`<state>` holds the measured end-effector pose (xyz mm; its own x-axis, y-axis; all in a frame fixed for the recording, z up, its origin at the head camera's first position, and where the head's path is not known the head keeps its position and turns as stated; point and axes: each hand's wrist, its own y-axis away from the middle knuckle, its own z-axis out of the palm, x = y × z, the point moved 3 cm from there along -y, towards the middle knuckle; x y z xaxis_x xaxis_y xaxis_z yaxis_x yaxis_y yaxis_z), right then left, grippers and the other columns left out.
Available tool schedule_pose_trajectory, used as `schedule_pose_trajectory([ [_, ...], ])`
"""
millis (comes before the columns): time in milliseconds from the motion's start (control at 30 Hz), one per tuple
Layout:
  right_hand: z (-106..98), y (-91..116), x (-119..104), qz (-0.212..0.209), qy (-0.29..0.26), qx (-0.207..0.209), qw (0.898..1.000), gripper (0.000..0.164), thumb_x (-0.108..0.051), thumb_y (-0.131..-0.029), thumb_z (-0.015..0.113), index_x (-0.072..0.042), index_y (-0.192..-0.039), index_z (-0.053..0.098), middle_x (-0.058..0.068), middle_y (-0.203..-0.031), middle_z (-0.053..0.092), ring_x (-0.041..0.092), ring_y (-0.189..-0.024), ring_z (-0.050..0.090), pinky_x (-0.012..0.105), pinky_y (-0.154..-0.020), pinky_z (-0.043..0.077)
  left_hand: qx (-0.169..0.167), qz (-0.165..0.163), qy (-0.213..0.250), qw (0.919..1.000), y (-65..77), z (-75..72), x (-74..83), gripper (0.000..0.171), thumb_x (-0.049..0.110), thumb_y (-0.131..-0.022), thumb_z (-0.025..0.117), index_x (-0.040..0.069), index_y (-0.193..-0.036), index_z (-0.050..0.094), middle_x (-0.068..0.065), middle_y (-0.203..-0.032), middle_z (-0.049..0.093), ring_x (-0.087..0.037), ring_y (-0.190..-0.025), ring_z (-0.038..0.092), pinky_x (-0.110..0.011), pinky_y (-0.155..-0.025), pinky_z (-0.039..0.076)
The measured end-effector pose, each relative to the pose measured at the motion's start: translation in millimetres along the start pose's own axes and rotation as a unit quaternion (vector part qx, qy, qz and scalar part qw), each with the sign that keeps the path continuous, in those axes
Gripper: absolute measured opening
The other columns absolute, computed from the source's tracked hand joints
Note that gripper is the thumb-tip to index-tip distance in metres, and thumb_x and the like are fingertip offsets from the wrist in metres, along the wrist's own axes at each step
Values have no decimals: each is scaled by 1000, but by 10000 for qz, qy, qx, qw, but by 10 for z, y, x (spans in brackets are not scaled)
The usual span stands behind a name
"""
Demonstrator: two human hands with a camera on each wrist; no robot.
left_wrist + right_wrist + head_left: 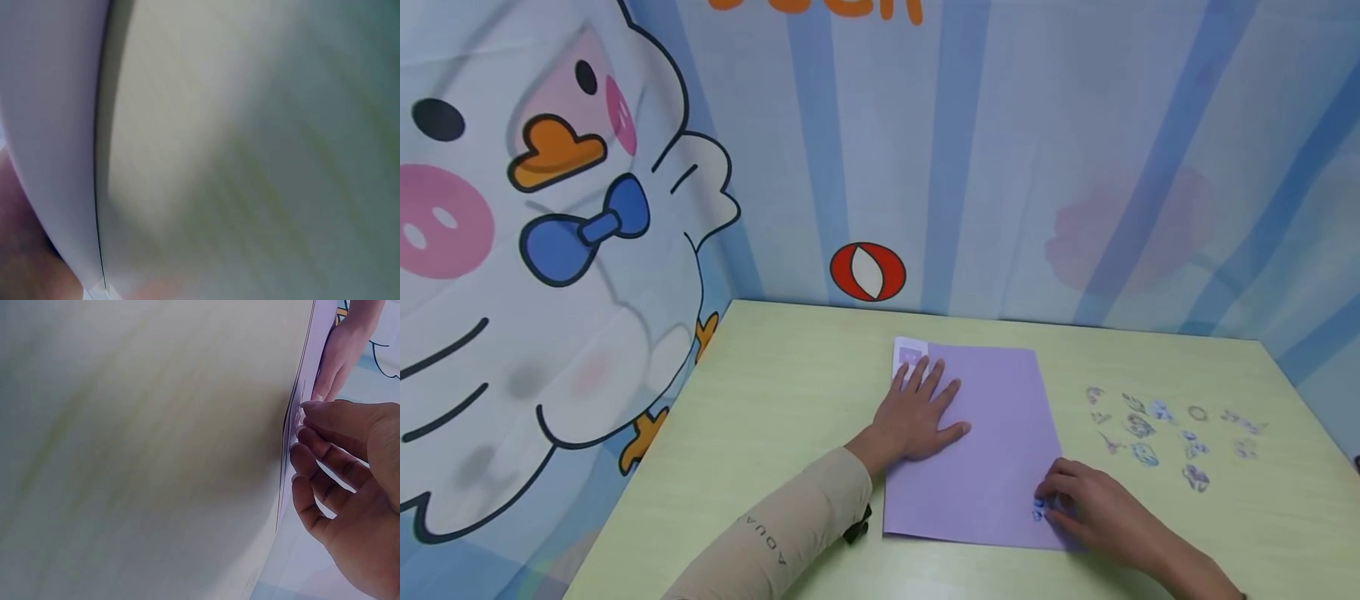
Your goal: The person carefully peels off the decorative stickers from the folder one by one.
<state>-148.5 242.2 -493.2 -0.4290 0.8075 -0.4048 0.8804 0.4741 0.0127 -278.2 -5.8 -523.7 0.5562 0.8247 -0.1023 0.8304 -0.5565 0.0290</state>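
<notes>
A purple paper sheet (992, 417) lies on the table, its upper left corner white with a small purple square. My left hand (917, 414) rests flat on its left part, fingers spread and pointing away from me. At the sheet's lower right edge, my right hand (1093, 508) pinches a small blue sticker (1038, 510) between thumb and fingertips, close over the paper. The curled fingers (312, 469) show from the side in the right wrist view, with the thumb uppermost. The left wrist view catches mostly tabletop and the sheet's edge.
Several small clear stickers with drawn patterns (1140, 426) lie loosely spread on the pale wooden table (790, 375), right of the sheet. Behind the table hangs a blue-striped cloth (1015, 167), with a large white duck (580, 350) printed at the left.
</notes>
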Motion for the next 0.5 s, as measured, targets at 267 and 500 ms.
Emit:
schedule_pose_trajectory([
  [267,5,-2,-23,17,-28,45,10000,20,-13,-88,86,-26,-100,76,-17,-101,61,1,-87,56,33,-82,57,0,-6,29,10000,3,17,-4,80,73,-106,27,27,-171,22,-9,-178,11,-34,-164,5,-55,-130,7],
  [500,15,-15,-12,-117,-25,187,9998,20,-10,-88,84,-23,-100,74,-16,-100,60,1,-87,56,33,-81,56,41,32,-109,9999,8,22,5,81,73,-106,24,26,-171,23,-10,-178,11,-35,-164,5,-56,-130,8],
])
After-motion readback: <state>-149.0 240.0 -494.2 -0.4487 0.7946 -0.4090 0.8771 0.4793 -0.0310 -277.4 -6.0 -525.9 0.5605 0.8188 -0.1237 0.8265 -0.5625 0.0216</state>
